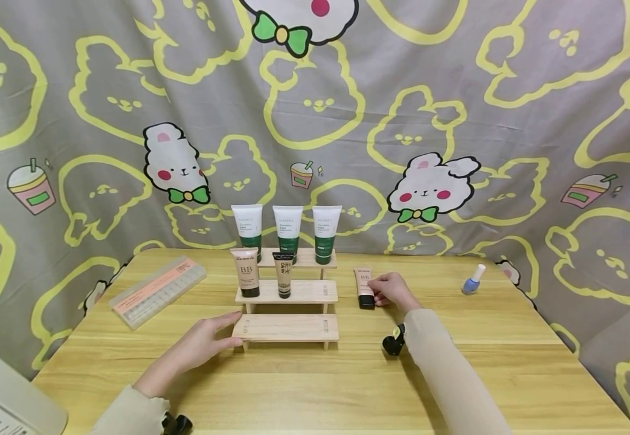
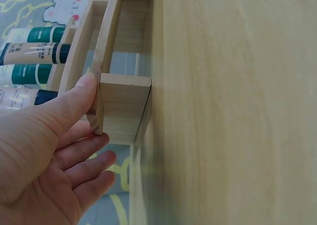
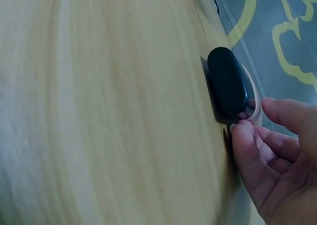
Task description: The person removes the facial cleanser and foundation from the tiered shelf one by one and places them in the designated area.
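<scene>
My left hand (image 1: 206, 341) is at the left end of a three-step wooden display stand (image 1: 287, 326). In the left wrist view its thumb lies along the lowest board's edge, and the other fingers curl in from the opposite side. Right of the stand, a pink BB cream tube (image 1: 364, 287) with a black cap lies on the table. My right hand (image 1: 396, 291) pinches this tube's right edge, thumb and fingertips close to the cap. On the middle step stand another BB cream tube (image 1: 247, 272) and a small brown tube (image 1: 284, 278).
Three white-and-green tubes (image 1: 287, 226) stand on the top step. A flat clear box (image 1: 157, 292) with an orange label lies at the left, a blue nail polish bottle (image 1: 472, 281) stands at the right. A white container (image 1: 10, 399) occupies the near left corner. A patterned curtain (image 1: 336, 157) hangs behind.
</scene>
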Motion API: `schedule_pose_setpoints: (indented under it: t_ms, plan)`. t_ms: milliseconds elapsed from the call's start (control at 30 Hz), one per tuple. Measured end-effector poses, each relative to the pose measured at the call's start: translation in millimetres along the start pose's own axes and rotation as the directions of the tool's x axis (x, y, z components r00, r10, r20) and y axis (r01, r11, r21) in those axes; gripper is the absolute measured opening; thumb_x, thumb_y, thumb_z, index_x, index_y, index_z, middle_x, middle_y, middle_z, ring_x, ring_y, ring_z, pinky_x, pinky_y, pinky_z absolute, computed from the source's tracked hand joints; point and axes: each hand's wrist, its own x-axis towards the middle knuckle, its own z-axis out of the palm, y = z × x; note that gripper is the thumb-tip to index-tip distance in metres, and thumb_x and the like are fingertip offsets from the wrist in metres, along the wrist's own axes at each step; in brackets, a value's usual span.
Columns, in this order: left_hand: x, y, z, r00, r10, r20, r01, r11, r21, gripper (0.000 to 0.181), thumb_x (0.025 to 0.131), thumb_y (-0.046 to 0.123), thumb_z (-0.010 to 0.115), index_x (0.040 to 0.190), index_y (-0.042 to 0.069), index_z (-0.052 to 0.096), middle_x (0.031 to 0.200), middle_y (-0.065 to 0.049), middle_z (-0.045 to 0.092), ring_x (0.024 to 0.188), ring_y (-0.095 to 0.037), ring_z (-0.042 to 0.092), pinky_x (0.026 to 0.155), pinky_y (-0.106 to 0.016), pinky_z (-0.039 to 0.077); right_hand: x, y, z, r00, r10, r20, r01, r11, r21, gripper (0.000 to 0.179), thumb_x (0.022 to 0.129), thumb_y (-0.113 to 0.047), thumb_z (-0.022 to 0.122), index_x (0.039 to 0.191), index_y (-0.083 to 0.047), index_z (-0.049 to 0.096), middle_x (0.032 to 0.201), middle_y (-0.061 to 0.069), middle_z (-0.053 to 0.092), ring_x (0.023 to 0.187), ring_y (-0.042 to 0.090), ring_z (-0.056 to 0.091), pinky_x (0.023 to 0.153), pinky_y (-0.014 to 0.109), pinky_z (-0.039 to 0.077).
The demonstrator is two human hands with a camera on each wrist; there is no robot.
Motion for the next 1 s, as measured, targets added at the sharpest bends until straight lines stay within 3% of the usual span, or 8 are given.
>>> schedule_pose_setpoints:
  t_ms: [333,567,767,1000]
  plan:
    - [-0.2,0.4,-0.3,1.0,-0.003,-0.002,0.003,1.0,-0.007,0.062,0.084,0.03,0.066,0.13,-0.006,0.046,0.134,-0.023,0.043,0.121,-0.04,0.041,0.1,-0.051,0.032,-0.6,0,-2,1.0,-0.023,0.02,0.023,1.0,0.011,0.031,0.091,-0.01,0.058,0.109,0.016,0.056,0.067,0.009,0.057,0.049,0.01,0.054,0.047,0.022,0.052]
    - [-0.2,0.2,0.5,1.0,0.004,-0.002,-0.004,1.0,0.0,0.062,0.084,0.03,0.066,0.13,-0.006,0.047,0.133,-0.023,0.044,0.121,-0.039,0.042,0.1,-0.051,0.033,-9.9,-5,-12,0.989,-0.14,0.038,0.141,0.99,-0.025,0.034,0.092,-0.009,0.055,0.115,0.015,0.053,0.081,0.017,0.061,0.061,0.016,0.058,0.054,0.026,0.054]
    - [-0.7,0.8,0.5,1.0,0.004,-0.005,-0.004,1.0,0.005,0.061,0.084,0.03,0.067,0.129,-0.006,0.048,0.133,-0.022,0.045,0.12,-0.039,0.042,0.099,-0.051,0.034,-27.2,-25,-22,0.956,-0.29,0.053,0.293,0.955,-0.054,0.036,0.094,-0.013,0.054,0.117,0.014,0.052,0.104,0.029,0.058,0.07,0.02,0.06,0.062,0.033,0.056]
    - [-0.1,-1.1,0.7,1.0,0.015,-0.007,-0.015,1.0,0.005,0.062,0.084,0.031,0.067,0.129,-0.006,0.048,0.132,-0.022,0.045,0.12,-0.039,0.043,0.099,-0.05,0.034,-48.2,-56,-20,0.897,-0.436,0.076,0.439,0.899,-0.014,0.034,0.092,-0.017,0.059,0.113,0.009,0.056,0.095,0.016,0.061,0.08,0.036,0.06,0.063,0.034,0.057]
